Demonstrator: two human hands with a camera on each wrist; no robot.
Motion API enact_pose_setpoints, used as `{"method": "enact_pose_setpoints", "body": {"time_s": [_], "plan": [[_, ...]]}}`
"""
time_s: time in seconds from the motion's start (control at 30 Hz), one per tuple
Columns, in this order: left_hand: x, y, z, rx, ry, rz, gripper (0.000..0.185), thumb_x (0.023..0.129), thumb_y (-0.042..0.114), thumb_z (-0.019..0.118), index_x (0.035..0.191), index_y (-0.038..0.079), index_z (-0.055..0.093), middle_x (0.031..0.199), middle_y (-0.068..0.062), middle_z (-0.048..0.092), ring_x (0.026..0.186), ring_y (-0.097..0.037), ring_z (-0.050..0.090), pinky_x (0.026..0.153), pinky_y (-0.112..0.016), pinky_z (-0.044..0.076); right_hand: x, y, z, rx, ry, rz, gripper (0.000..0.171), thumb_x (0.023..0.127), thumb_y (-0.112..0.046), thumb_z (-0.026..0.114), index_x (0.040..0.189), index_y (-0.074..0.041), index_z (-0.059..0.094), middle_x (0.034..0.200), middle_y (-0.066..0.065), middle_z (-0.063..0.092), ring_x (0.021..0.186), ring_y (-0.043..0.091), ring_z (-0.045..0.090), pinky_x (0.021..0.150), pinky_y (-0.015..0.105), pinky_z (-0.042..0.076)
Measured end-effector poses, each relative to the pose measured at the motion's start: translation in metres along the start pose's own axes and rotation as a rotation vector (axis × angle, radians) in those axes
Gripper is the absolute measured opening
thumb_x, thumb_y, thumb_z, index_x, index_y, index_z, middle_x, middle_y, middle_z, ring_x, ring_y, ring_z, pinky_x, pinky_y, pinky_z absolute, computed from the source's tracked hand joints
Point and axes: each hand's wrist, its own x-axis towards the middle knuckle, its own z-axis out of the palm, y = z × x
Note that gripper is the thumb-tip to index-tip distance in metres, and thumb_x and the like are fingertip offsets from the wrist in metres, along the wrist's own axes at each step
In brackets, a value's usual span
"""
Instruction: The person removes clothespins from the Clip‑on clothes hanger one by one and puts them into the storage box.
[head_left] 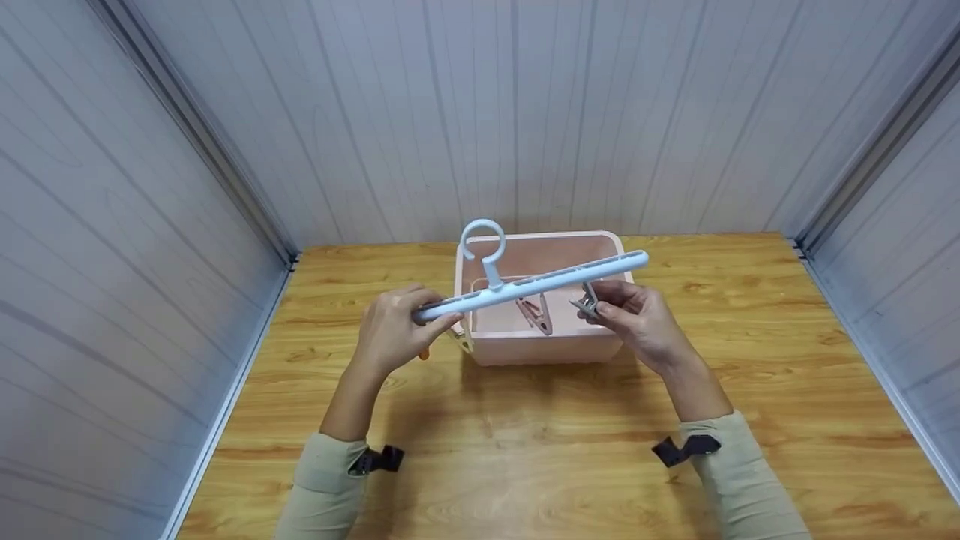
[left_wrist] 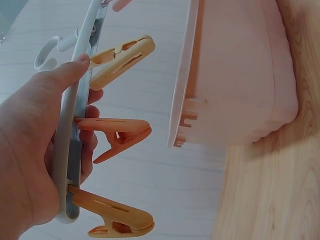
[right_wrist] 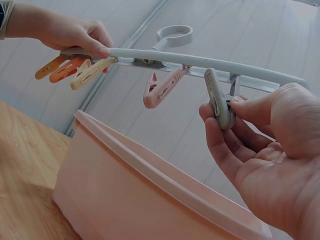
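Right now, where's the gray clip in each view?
Head: just right of center; gray clip in the right hand, below the pale-blue hanger.
Left wrist: not in it.
Right wrist: right of center; gray clip between thumb and fingers.
Shared landmark: pink bin.

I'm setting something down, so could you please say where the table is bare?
The table is bare between the pink bin and right wall, and between the sleeves. Crowded: the air about the bin's top, with hanger, clips, left hand, right hand.
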Motion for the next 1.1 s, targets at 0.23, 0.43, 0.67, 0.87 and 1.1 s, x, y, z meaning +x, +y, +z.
{"method": "enact_pose_setpoints", "body": {"time_s": [0.23, 0.43, 0.67, 0.87, 1.1], "plan": [[-0.002, 0.001, -0.002, 0.002, 0.001, 0.012, 0.034, 0.094, 0.040, 0.091, 0.104, 0.008, 0.086, 0.090, -0.007, 0.079, 0.073, -0.018, 0.064, 0.067, -0.032, 0.046, -0.002, 0.000, -0.001, -0.045, -0.004, 0.032, 0.034, 0.112, 0.004, 0.061, 0.126, -0.020, 0.080, 0.121, -0.004, 0.084, 0.109, 0.012, 0.084, 0.099, 0.027, 0.066], [-0.001, 0.004, -0.003, 0.005, -0.010, 0.008, 0.035, 0.094, 0.042, 0.091, 0.102, 0.009, 0.086, 0.089, -0.006, 0.078, 0.075, -0.020, 0.064, 0.068, -0.035, 0.048, -0.002, -0.004, -0.003, -0.038, -0.035, 0.040, 0.033, 0.113, 0.001, 0.061, 0.129, -0.020, 0.080, 0.123, -0.004, 0.085, 0.113, 0.012, 0.084, 0.101, 0.026, 0.066], [-0.002, 0.004, -0.001, -0.004, -0.041, 0.001, 0.037, 0.096, 0.043, 0.089, 0.105, 0.008, 0.087, 0.093, -0.007, 0.082, 0.078, -0.022, 0.068, 0.071, -0.039, 0.052, -0.003, -0.011, -0.003, 0.030, -0.065, 0.008, 0.037, 0.112, 0.004, 0.061, 0.128, -0.021, 0.084, 0.122, -0.002, 0.086, 0.112, 0.012, 0.084, 0.098, 0.025, 0.066], [-0.003, 0.003, -0.003, 0.001, -0.023, 0.015, 0.035, 0.095, 0.042, 0.091, 0.103, 0.007, 0.087, 0.094, -0.007, 0.083, 0.077, -0.023, 0.070, 0.069, -0.038, 0.053, -0.004, -0.016, -0.001, 0.022, -0.020, 0.023, 0.038, 0.109, 0.008, 0.064, 0.124, -0.019, 0.084, 0.118, -0.001, 0.086, 0.109, 0.014, 0.085, 0.095, 0.025, 0.067], [-0.002, 0.003, -0.002, 0.029, -0.004, 0.042, 0.037, 0.094, 0.044, 0.091, 0.101, 0.008, 0.087, 0.089, -0.006, 0.079, 0.074, -0.021, 0.067, 0.067, -0.037, 0.050, -0.006, -0.016, 0.002, 0.008, 0.046, 0.051, 0.039, 0.107, 0.010, 0.065, 0.118, -0.021, 0.085, 0.115, -0.003, 0.086, 0.105, 0.013, 0.086, 0.093, 0.026, 0.068]]}}
